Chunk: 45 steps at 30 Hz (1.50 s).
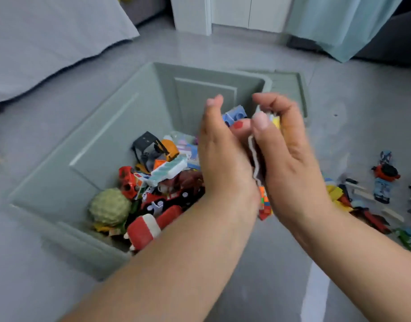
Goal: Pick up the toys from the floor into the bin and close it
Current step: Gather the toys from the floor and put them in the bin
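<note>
My left hand (pixel 223 159) and my right hand (pixel 290 159) are cupped together over the right side of the grey-green bin (pixel 60 231), holding a bundle of small toys (pixel 237 115) between them. In the bundle I see a blue brick, a red piece, something yellow, a white-edged piece and colourful little bricks at the bottom. My right fingers curl over the top of the bundle. The bin is open and partly filled with toys (pixel 167 182), among them an orange digger, red cars and a green ball. More toys (pixel 385 177) lie on the floor to the right.
The bin's lid (pixel 290 89) lies on the floor behind the bin's far right corner. A bed with a grey sheet (pixel 48 43) is at the far left, white cupboard doors (pixel 234 12) at the back, and a pale blue curtain (pixel 344 26) at the far right.
</note>
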Each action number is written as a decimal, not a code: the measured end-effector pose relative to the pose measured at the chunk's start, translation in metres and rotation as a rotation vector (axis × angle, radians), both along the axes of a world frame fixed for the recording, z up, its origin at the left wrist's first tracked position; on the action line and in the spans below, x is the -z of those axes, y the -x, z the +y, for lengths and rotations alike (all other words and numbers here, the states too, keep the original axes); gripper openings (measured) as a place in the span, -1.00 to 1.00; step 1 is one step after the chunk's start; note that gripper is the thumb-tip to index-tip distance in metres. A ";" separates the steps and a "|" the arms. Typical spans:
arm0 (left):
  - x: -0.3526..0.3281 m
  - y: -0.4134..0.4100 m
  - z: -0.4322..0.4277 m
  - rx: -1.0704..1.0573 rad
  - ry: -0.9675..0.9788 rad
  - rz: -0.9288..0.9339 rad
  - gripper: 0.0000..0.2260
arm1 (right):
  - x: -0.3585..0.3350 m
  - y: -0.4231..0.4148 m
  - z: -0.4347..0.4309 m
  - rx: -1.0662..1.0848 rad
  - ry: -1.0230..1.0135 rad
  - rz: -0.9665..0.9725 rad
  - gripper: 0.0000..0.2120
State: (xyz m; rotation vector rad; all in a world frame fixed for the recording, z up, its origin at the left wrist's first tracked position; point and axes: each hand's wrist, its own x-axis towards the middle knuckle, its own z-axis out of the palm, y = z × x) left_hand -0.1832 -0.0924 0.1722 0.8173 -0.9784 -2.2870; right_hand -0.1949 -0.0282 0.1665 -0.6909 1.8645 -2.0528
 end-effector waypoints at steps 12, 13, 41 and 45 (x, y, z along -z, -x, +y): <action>0.054 -0.076 -0.118 0.165 -0.170 -0.496 -0.44 | 0.037 -0.032 -0.085 -0.154 -0.252 -0.864 -0.68; 0.051 -0.077 -0.119 0.190 -0.133 -0.491 -0.43 | 0.036 -0.030 -0.081 -0.163 -0.230 -0.861 -0.65; 0.159 0.012 0.187 0.664 -0.056 -0.649 -0.84 | 0.230 0.072 0.272 0.404 -1.128 -0.291 -0.31; 0.174 0.024 0.190 0.659 -0.105 -0.694 -0.83 | 0.223 0.112 0.262 0.250 -1.219 -0.113 -0.17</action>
